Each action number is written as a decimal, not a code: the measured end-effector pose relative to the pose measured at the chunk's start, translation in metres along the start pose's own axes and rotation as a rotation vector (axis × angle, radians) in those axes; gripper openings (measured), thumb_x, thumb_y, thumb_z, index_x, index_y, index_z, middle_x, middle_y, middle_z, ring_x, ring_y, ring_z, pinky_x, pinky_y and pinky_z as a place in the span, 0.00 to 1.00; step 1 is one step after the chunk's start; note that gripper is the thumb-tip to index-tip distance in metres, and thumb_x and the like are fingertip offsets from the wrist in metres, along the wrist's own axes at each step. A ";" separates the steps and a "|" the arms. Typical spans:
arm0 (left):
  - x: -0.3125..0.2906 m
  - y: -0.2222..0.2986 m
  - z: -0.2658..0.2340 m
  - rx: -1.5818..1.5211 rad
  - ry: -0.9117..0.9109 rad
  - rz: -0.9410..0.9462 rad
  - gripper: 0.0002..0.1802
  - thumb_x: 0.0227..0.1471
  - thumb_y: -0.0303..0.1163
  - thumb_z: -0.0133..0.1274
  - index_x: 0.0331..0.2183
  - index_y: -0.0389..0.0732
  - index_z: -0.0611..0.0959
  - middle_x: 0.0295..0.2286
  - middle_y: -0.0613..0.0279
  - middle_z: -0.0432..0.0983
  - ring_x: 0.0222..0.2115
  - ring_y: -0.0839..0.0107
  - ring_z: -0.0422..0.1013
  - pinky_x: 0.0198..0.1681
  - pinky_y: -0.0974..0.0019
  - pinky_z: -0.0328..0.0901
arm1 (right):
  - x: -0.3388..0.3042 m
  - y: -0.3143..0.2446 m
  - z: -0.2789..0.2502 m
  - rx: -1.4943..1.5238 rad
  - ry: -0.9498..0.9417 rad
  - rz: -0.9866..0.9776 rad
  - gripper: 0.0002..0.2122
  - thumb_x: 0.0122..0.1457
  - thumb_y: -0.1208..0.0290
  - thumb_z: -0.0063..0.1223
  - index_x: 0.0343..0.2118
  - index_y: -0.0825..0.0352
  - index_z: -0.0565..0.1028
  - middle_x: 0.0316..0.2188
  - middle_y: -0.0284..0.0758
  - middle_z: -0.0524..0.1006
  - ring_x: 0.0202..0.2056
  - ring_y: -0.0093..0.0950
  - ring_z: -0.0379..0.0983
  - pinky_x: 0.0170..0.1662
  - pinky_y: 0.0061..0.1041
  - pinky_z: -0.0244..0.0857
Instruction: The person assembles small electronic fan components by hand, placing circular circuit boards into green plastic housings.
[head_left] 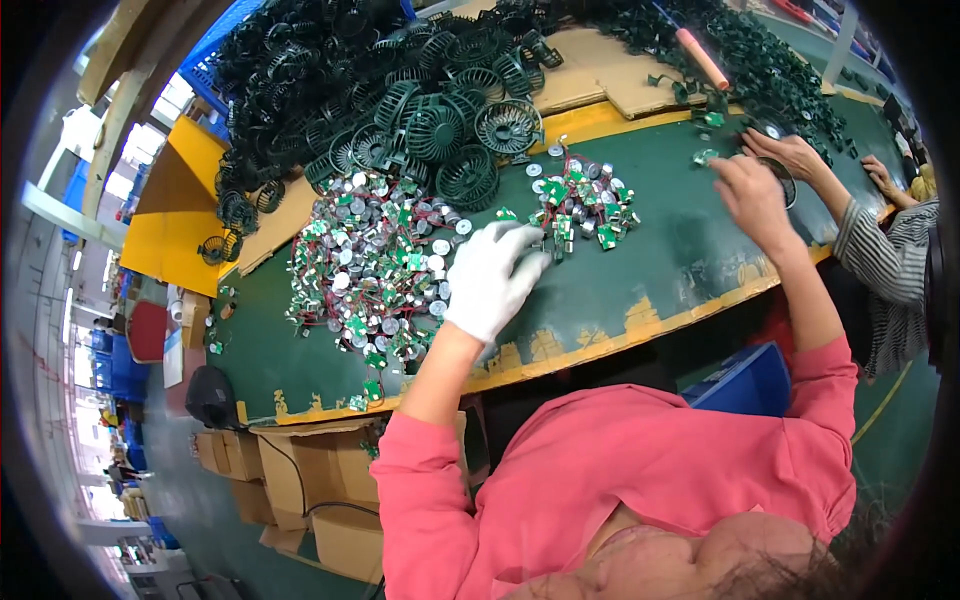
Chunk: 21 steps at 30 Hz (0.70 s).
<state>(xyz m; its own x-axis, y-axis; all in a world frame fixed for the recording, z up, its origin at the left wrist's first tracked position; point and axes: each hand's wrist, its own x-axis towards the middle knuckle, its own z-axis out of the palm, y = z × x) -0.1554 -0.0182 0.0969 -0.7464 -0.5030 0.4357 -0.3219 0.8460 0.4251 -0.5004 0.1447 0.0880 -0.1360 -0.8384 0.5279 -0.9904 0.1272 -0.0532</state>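
Observation:
My left hand [492,275], in a white glove, is over the green table with its fingers bent and thumb apart. It lies between a large heap of small motors [365,265] wired to green circuit boards and a smaller heap [590,200] of the same parts. A loose green board [507,213] lies just beyond its fingers; nothing shows clearly in its grip. Bare and slightly blurred, my right hand [752,203] is farther right, its fingers bent and the fingertips closed at a small green circuit board [705,157].
Dark green fan housings [435,130] are piled at the back left; small dark parts [740,60] fill the back right. A co-worker's hand [790,155] is close beyond my right hand. An orange-handled tool [703,60] lies near cardboard. A blue bin [745,380] stands below the table edge.

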 end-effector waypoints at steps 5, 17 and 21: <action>0.034 -0.026 0.031 0.475 -0.281 -0.037 0.19 0.46 0.51 0.54 0.36 0.50 0.82 0.35 0.58 0.72 0.39 0.57 0.67 0.43 0.55 0.63 | 0.026 -0.057 0.023 0.192 -0.107 -0.155 0.14 0.48 0.71 0.58 0.40 0.65 0.75 0.33 0.38 0.73 0.38 0.38 0.70 0.41 0.34 0.65; 0.059 -0.018 -0.025 -1.532 0.143 -0.403 0.13 0.56 0.36 0.45 0.26 0.37 0.73 0.30 0.57 0.70 0.30 0.66 0.70 0.34 0.63 0.67 | 0.100 -0.064 0.068 0.738 -0.390 -0.038 0.13 0.52 0.69 0.56 0.40 0.68 0.77 0.33 0.41 0.78 0.36 0.34 0.74 0.41 0.30 0.67; 0.061 0.001 -0.063 -1.382 0.237 -0.308 0.14 0.58 0.35 0.44 0.25 0.37 0.72 0.29 0.58 0.69 0.30 0.65 0.70 0.36 0.62 0.67 | 0.136 -0.074 0.089 0.789 -0.336 -0.013 0.13 0.55 0.69 0.54 0.41 0.69 0.75 0.31 0.39 0.78 0.35 0.28 0.75 0.40 0.27 0.67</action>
<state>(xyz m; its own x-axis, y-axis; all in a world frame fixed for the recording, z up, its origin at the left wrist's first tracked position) -0.1643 -0.0594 0.1742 -0.5948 -0.7648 0.2474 0.4664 -0.0777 0.8812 -0.4478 -0.0253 0.0883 -0.0003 -0.9656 0.2600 -0.7013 -0.1851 -0.6885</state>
